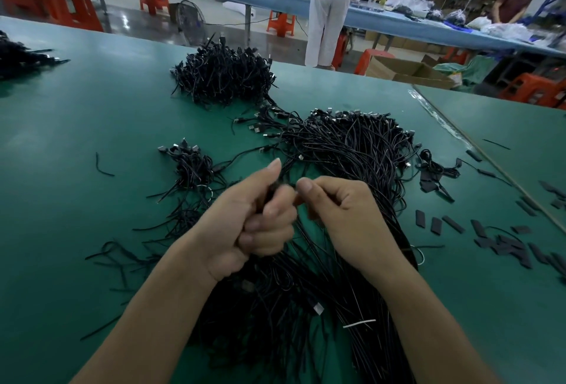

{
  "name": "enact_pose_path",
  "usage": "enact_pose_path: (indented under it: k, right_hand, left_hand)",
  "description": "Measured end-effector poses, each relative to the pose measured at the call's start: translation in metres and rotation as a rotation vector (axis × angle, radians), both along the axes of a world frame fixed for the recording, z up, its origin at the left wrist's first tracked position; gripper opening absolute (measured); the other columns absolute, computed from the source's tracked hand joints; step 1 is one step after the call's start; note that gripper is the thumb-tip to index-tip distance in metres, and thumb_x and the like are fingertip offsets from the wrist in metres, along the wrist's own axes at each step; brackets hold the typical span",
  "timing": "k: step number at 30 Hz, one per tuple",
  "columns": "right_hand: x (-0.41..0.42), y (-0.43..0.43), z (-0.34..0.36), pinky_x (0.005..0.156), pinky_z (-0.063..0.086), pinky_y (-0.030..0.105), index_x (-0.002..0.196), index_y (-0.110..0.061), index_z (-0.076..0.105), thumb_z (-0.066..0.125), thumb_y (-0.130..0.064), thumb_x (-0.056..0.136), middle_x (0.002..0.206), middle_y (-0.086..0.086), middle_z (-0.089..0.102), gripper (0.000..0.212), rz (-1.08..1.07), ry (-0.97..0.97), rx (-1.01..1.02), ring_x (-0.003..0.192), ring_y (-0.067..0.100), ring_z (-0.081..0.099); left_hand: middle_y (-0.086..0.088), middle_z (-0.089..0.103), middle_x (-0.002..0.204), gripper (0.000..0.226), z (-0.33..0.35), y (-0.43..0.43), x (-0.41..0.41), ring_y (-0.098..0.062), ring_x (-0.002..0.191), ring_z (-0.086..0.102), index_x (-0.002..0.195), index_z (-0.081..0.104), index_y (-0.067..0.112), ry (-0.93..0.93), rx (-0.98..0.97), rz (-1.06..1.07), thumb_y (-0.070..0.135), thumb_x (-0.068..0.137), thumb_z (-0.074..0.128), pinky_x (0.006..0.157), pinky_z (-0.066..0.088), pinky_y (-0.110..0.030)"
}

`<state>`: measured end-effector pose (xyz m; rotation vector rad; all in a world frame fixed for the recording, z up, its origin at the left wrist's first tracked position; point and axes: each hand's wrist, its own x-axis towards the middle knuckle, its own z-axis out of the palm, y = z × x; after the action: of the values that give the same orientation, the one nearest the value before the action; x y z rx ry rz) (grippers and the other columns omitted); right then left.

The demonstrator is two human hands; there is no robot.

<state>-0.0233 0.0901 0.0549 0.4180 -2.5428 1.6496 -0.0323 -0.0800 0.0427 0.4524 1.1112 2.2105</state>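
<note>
**Head view.** Two hands work above a green desk (76, 138) strewn with short black USB cables.

- **Left hand:** The left hand (251, 224) is clenched around one cable (269, 195). Its dark strand shows between the raised thumb and the curled fingers. The cable is held off the desk, just above the near part of the loose heap (352, 150).
- **Right hand:** The right hand (343, 218) sits just beside the left, fingers curled and thumb tip pointing at the held cable. Motion blur hides whether it pinches the cable's free end or grasps nothing, so its hold cannot be told.
- **Loose heap:** The heap runs from a row of metal plug ends at its far edge down beneath both forearms, its strands lying long and untied. A white tie (360, 323) rests on its near part.
- **Coiled cables:** Beyond the heap, well apart from the hands, stands a dense mound of coiled cables (223, 77). A small cluster (190, 166) of similar coils lies near the left hand.
- **Other items:** Flat black sleeves (505, 245) are scattered over the desk to the right. In the background a person in white trousers (327, 16) stands at another desk.

**Progress, as judged.** The mound and the small cluster read as finished work. The loose heap looks at least as large as the two together, so the job appears no more than about half done. The cable in hand seems to be in mid-gathering: it is neither tied nor laid with the coils.
</note>
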Motion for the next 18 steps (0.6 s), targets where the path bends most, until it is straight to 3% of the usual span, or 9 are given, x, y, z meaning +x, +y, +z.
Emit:
enact_pose_path:
  k: [2,4,6,9,11,13,16,18]
  right_hand:
    - [0.003,-0.001,-0.001,0.046,0.033,0.033,0.069,-0.036,0.069,0.054,-0.049,0.093,0.054,-0.005,0.055,0.031,0.026,-0.078,0.089,0.048,0.014,0.041]
    - [0.007,-0.003,0.000,0.045,0.037,0.030,0.075,-0.026,0.070,0.054,-0.039,0.099,0.057,-0.002,0.060,0.031,0.104,-0.128,0.200,0.046,0.012,0.044]
    - [0.011,-0.006,0.004,0.044,0.035,0.027,0.071,-0.014,0.062,0.054,-0.033,0.101,0.058,0.005,0.058,0.036,0.187,-0.109,0.302,0.044,0.010,0.040]
    - [0.016,-0.007,0.014,0.043,0.031,0.021,0.074,-0.010,0.063,0.055,-0.030,0.100,0.059,0.004,0.054,0.034,0.222,-0.032,0.380,0.045,0.006,0.038]
    - [0.016,-0.008,0.022,0.050,0.036,0.015,0.076,-0.017,0.067,0.057,-0.032,0.099,0.063,-0.009,0.057,0.029,0.182,0.050,0.401,0.051,0.003,0.048]
    - [0.015,-0.008,0.030,0.059,0.040,0.013,0.075,-0.024,0.067,0.059,-0.037,0.097,0.070,-0.014,0.058,0.027,0.107,0.147,0.410,0.064,0.001,0.055]
    - [0.007,-0.004,0.035,0.056,0.038,0.010,0.071,-0.026,0.065,0.064,-0.039,0.094,0.064,-0.018,0.055,0.026,0.019,0.184,0.309,0.059,-0.001,0.052]
    - [0.003,0.000,0.033,0.048,0.033,0.012,0.069,-0.026,0.065,0.066,-0.039,0.092,0.054,-0.020,0.049,0.026,-0.018,0.169,0.223,0.049,0.002,0.044]
  left_hand:
    - [0.010,0.043,0.045,0.050,0.002,-0.002,-0.003,-0.001,0.035,0.039,0.063,0.064,0.016,-0.031,0.160,0.108,0.041,0.101,0.042,0.035,0.032,-0.014]
    - [0.006,0.058,0.057,0.050,0.003,0.001,-0.005,-0.005,0.046,0.053,0.078,0.077,0.014,-0.037,0.190,0.292,0.041,0.100,0.042,0.043,0.045,-0.016]
    - [-0.003,0.074,0.081,0.049,0.000,0.005,-0.006,-0.014,0.072,0.072,0.094,0.079,0.010,0.001,0.136,0.463,0.043,0.094,0.044,0.062,0.056,-0.020]
    - [-0.009,0.076,0.105,0.046,-0.010,0.009,-0.009,-0.021,0.101,0.072,0.112,0.070,0.008,0.208,-0.138,0.683,0.041,0.093,0.044,0.081,0.057,-0.024]
    - [0.002,0.077,0.095,0.041,-0.014,0.009,-0.006,-0.008,0.091,0.073,0.110,0.071,0.012,0.408,-0.484,0.743,0.037,0.100,0.040,0.076,0.056,-0.020]
    - [0.005,0.073,0.072,0.050,-0.013,0.009,-0.001,-0.004,0.065,0.068,0.089,0.074,0.008,0.447,-0.722,0.560,0.036,0.105,0.036,0.058,0.051,-0.018]
    - [-0.011,0.071,0.065,0.058,-0.006,0.008,0.007,-0.016,0.049,0.065,0.074,0.073,0.005,0.237,-0.597,0.171,0.039,0.104,0.036,0.045,0.048,-0.020]
    - [-0.009,0.064,0.051,0.059,-0.001,0.002,0.009,-0.012,0.035,0.053,0.062,0.072,0.012,0.182,-0.550,0.110,0.051,0.093,0.041,0.035,0.038,-0.017]
